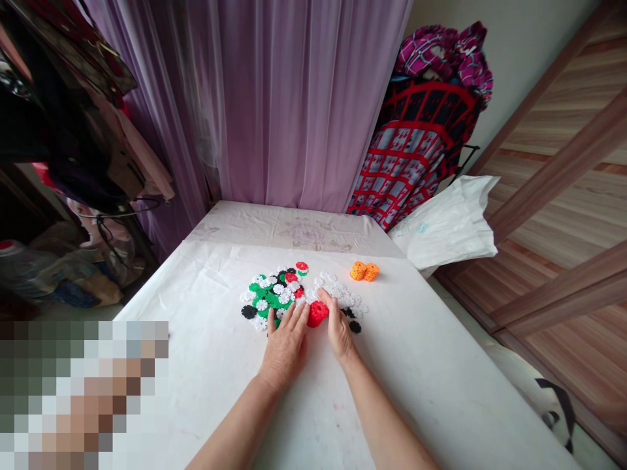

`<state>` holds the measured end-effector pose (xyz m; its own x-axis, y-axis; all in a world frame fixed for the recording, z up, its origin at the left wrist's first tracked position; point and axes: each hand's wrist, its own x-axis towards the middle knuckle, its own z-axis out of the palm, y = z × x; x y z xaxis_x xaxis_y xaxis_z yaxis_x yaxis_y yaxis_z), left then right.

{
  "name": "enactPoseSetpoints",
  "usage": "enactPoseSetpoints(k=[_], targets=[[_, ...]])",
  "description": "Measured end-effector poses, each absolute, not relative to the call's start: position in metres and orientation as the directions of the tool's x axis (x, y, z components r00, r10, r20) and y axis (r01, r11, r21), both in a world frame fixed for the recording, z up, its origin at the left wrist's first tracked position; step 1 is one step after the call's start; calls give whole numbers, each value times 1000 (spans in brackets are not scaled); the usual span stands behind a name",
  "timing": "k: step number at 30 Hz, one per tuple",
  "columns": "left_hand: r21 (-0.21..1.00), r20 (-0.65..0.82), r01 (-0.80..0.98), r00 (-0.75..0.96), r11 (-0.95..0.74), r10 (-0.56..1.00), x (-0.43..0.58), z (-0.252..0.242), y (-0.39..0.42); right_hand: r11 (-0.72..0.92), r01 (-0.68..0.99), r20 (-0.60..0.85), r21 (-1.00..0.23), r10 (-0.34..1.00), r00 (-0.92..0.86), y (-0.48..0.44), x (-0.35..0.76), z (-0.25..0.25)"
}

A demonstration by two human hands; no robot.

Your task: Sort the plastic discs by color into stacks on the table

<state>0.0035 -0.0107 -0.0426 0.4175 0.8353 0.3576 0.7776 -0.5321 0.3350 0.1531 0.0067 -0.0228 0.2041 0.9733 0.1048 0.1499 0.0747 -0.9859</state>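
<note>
Head view: one red cluster [317, 313] lies on the desk [206, 352] between two hands. The left hand [284, 346] lies flat and open beside it, and the right hand [339, 328] rests open against it. Two orange clusters [365, 271] sit beyond it to the right. The loose discs [274, 295] behind it are too many to count.

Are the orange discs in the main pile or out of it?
Out of it: the orange discs sit as a small clump on the white table cover, right of the mixed disc pile, with bare cover between.

Soft daylight glows through the purple curtain [289, 98]; shadows are faint, edges bend wide-angle, lower-left corner is pixelated.
</note>
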Motion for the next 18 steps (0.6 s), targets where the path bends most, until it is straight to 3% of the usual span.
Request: enactPoseSetpoints(k=[11,15,18], targets=[[414,363,748,387,-519,847,2,-46,-12,109,217,158,-970,962,221,6,160,-24],[501,430,757,205,-421,880,-8,-44,-2,108,438,223,-892,950,219,29,176,0],[572,431,769,14,-285,902,-24,-41,11,-78,710,0,-699,994,109,57,177,28]])
